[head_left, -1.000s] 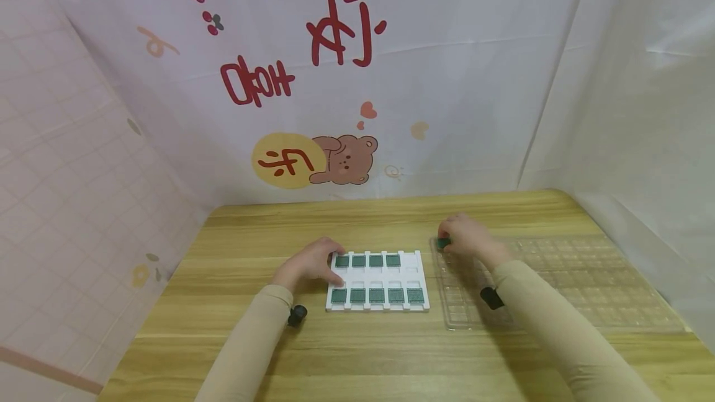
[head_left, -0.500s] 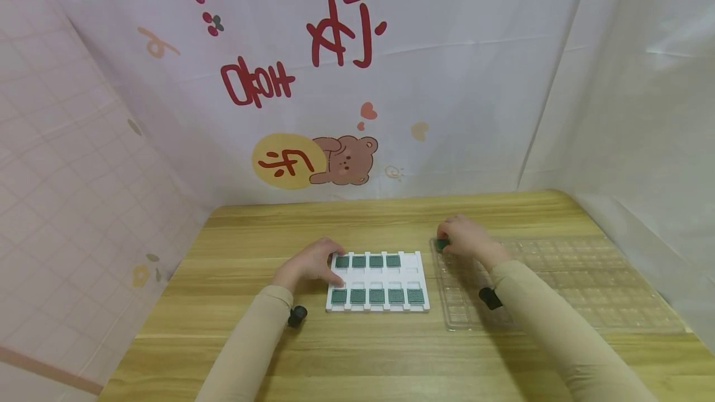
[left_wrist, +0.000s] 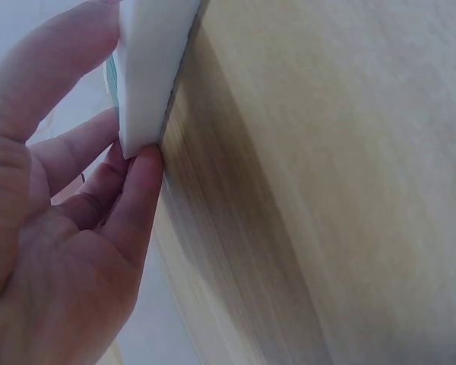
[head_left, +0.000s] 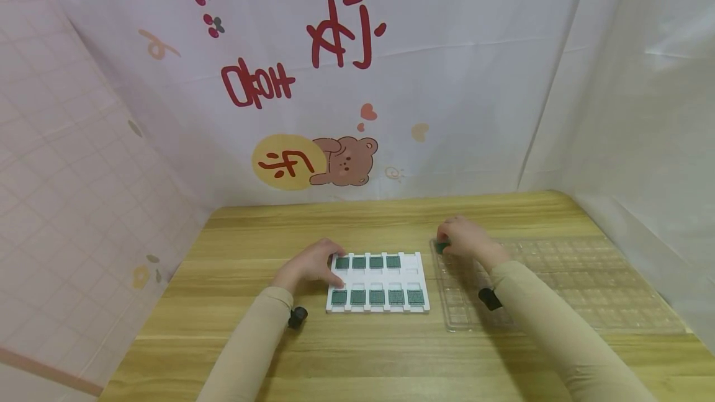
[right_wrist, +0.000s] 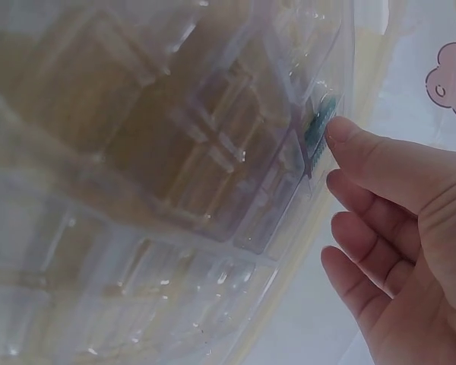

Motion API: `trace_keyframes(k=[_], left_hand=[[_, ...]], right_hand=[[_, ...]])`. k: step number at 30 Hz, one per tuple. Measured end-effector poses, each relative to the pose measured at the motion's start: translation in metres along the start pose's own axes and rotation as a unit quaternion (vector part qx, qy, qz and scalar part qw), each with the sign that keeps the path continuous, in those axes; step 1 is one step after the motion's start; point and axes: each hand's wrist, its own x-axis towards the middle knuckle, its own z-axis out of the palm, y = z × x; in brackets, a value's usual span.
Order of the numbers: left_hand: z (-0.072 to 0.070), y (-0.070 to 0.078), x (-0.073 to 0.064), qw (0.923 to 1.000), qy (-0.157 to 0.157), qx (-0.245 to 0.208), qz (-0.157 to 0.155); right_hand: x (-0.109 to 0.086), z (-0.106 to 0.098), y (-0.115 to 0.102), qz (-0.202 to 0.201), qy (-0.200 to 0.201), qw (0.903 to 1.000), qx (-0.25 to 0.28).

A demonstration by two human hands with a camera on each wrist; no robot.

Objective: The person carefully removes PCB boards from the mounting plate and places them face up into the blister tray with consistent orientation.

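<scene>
A white slotted tray (head_left: 365,277) stands mid-table in the head view, bearing two rows of small green circuit boards (head_left: 377,297). The back row's rightmost slot shows bare white. My left hand (head_left: 310,263) grips the tray's left side, its thumb at the near part and fingers at the far corner; the left wrist view shows fingertips against the white edge (left_wrist: 152,68). Over at the far left corner of a clear plastic tray (head_left: 581,284), my right hand (head_left: 466,241) pinches a small green circuit board (head_left: 442,245). In the right wrist view, the thumb covers part of that board (right_wrist: 318,133).
The clear tray, divided into many small compartments, spreads across the right of the wooden table (head_left: 357,352); my right forearm crosses over it. A printed white cloth (head_left: 458,110) hangs behind the table. Dark wrist cameras (head_left: 298,316) sit under both wrists.
The green board between my right fingers has tilted slightly within the clear tray's corner. My left hand and the white tray stay where they were.
</scene>
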Motion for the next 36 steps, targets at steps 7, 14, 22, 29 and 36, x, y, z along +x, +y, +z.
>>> trace_keyframes(k=[7, 14, 22, 29, 36], left_hand=[[-0.001, 0.0, -0.001, 1.0, -0.003, -0.004, 0.0], [0.001, -0.001, 0.0, 1.0, -0.003, -0.001, 0.003], [0.0, 0.0, -0.001, 1.0, -0.003, -0.004, 0.002], [0.0, 0.001, 0.0, 1.0, 0.0, -0.005, 0.0], [-0.001, 0.001, 0.0, 1.0, 0.001, -0.007, -0.003]], right_hand=[[-0.004, -0.002, -0.001, -0.008, 0.003, 1.0, 0.004], [-0.004, 0.003, 0.002, 0.007, 0.019, 0.9996, 0.02], [-0.015, -0.004, -0.003, 0.02, 0.074, 0.996, 0.046], [-0.026, -0.011, -0.008, 0.009, 0.13, 0.9894, 0.063], [-0.032, -0.017, -0.02, 0.005, 0.166, 0.9834, 0.073]])
